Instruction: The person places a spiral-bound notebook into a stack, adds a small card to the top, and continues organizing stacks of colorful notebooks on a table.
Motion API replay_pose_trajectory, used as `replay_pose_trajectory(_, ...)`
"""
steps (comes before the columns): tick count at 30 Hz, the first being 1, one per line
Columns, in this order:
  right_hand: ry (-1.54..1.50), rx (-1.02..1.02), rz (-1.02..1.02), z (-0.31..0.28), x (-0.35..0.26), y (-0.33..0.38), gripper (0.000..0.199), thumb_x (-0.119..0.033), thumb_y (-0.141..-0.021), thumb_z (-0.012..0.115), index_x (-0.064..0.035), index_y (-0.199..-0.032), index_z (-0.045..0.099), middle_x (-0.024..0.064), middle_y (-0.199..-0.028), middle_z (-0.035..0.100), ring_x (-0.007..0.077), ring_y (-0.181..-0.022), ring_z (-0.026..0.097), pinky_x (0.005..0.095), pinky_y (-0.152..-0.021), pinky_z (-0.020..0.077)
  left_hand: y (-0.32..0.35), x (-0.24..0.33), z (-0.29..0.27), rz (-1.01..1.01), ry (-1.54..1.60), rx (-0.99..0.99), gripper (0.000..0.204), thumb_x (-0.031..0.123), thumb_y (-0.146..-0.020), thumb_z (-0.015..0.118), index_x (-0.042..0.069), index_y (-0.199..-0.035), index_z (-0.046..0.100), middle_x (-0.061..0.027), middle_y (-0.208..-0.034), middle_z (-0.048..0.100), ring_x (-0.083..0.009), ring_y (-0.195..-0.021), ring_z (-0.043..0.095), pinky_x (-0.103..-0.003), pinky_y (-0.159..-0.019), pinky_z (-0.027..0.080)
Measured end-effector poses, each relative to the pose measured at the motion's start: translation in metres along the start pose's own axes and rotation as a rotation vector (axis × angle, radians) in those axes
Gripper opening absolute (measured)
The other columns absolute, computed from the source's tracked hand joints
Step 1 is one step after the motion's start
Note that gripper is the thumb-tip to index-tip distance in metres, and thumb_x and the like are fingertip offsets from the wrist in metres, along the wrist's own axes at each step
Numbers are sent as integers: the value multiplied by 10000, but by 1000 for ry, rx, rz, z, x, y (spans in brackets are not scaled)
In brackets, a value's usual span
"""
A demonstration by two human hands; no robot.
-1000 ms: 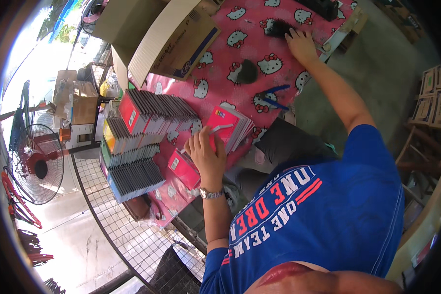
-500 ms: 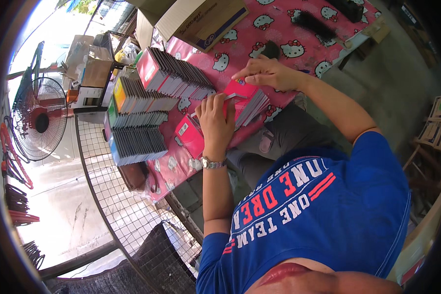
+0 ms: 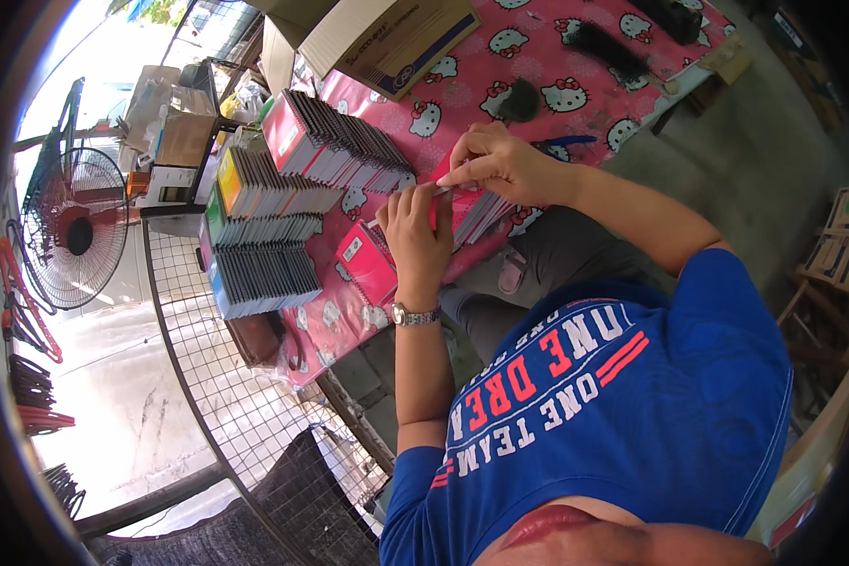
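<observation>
Both hands are now brought closer over the pink booklet stack [image 3: 476,209] at the table [image 3: 538,66] edge; view shifted slightly. Right hand [image 3: 500,162] is pinched shut on a thin pen-like stick [image 3: 407,202], tip pointing left. Left hand [image 3: 415,236] is laid flat on the stack, fingers loosely curled, nothing clearly gripped. Another pink booklet [image 3: 366,262] lies just left. Rows of booklets [image 3: 283,189] are stood beyond, box [image 3: 387,38] behind.

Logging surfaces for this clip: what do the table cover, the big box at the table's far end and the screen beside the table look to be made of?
Table cover: probably glossy plastic or oilcloth, pink with a printed cartoon cat pattern, draped over the edge. Box: brown corrugated cardboard, matte, flaps open. Screen: thin metal wire mesh in a square grid, see-through. The left hand and right hand work above the cover.
</observation>
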State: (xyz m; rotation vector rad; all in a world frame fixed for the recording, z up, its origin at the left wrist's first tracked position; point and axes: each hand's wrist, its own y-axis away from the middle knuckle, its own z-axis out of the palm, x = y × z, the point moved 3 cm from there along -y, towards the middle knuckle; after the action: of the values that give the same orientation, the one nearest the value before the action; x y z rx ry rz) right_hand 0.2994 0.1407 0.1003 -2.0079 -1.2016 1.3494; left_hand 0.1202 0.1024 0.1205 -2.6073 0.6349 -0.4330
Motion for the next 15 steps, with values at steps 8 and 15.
replay_pose_trajectory(8,-197,-216,259,-11,-7,-7,400,1,-863,640,-91,-1251,602,71,-957,583,246,-964,600,361,-768,499,-1,6,0,4,8,16,251,180,-869,646,77,-1092,598,-86,-977,632,-279,-962,581,-417,-880,384)
replay_pose_trajectory(15,318,-157,52,-16,-23,-20,390,-100,-933,585,-62,-1311,496,150,-921,648,294,-813,679,387,-668,531,-4,14,1,5,-63,-48,295,224,-895,609,75,-1145,562,-95,-1012,640,-280,-982,587,-453,-935,351)
